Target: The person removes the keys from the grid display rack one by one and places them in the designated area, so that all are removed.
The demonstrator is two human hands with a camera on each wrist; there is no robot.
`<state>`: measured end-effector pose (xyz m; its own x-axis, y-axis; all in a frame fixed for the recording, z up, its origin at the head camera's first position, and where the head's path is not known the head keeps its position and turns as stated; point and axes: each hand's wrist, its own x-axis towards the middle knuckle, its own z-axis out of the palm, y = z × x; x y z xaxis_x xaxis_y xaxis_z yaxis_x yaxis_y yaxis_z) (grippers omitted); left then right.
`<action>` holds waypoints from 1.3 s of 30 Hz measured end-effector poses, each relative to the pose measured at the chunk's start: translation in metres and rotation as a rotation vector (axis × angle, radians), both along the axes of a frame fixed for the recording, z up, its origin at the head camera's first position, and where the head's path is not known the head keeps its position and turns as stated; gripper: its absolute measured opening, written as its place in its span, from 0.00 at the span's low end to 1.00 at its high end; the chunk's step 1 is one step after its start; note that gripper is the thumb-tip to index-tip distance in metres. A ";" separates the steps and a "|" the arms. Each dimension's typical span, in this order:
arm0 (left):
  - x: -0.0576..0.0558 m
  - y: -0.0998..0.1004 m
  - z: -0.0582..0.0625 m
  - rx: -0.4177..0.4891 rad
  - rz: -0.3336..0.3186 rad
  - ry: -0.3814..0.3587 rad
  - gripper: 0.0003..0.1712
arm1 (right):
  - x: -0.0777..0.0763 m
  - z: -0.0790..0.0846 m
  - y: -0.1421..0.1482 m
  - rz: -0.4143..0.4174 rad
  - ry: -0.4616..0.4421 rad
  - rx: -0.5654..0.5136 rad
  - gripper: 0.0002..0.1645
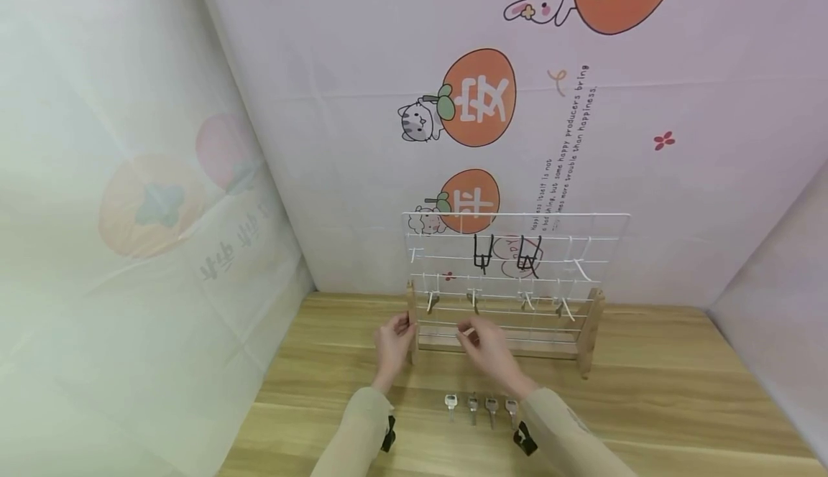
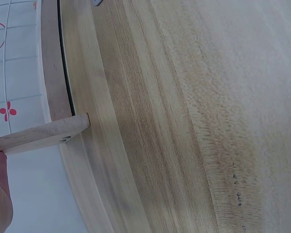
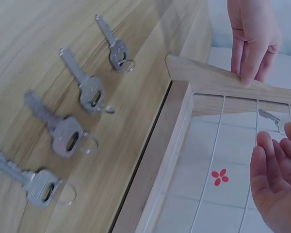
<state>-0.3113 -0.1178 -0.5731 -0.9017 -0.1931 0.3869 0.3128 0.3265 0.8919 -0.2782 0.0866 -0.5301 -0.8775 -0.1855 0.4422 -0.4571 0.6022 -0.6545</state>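
Observation:
A white wire-grid rack (image 1: 446,335) with wooden side posts stands on the table. My left hand (image 1: 392,348) grips its left wooden post (image 1: 412,319); in the right wrist view the fingers of that left hand (image 3: 256,41) lie against the wood. My right hand (image 1: 489,348) is in front of the lower grid, its fingers loosely bent, with nothing showing between them. In the right wrist view a hanging key (image 3: 279,120) appears close to the right fingertips (image 3: 264,140). Several keys hang from white hooks on the lower row, including a key (image 1: 475,303) above my right hand.
Several loose keys with rings, one of them a silver key (image 1: 451,404), lie in a row on the wooden table (image 1: 679,383) before the rack. Black hooks (image 1: 482,254) hang higher on the grid. A printed cloth (image 1: 362,175) forms the backdrop behind.

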 end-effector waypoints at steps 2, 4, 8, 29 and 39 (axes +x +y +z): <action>0.000 0.000 0.000 -0.007 0.000 0.006 0.10 | -0.002 0.000 -0.004 -0.003 -0.004 -0.006 0.07; 0.000 -0.001 0.000 -0.012 0.002 0.006 0.10 | -0.005 0.001 -0.007 -0.008 -0.011 -0.011 0.08; -0.001 -0.001 -0.001 -0.025 0.003 -0.003 0.10 | -0.008 0.004 -0.013 -0.008 -0.031 -0.035 0.10; -0.003 0.000 -0.003 -0.014 -0.005 0.000 0.11 | -0.026 0.009 -0.036 -0.017 -0.072 -0.100 0.24; -0.003 0.000 -0.001 -0.029 0.000 0.010 0.11 | -0.032 0.008 -0.040 -0.026 -0.042 -0.092 0.21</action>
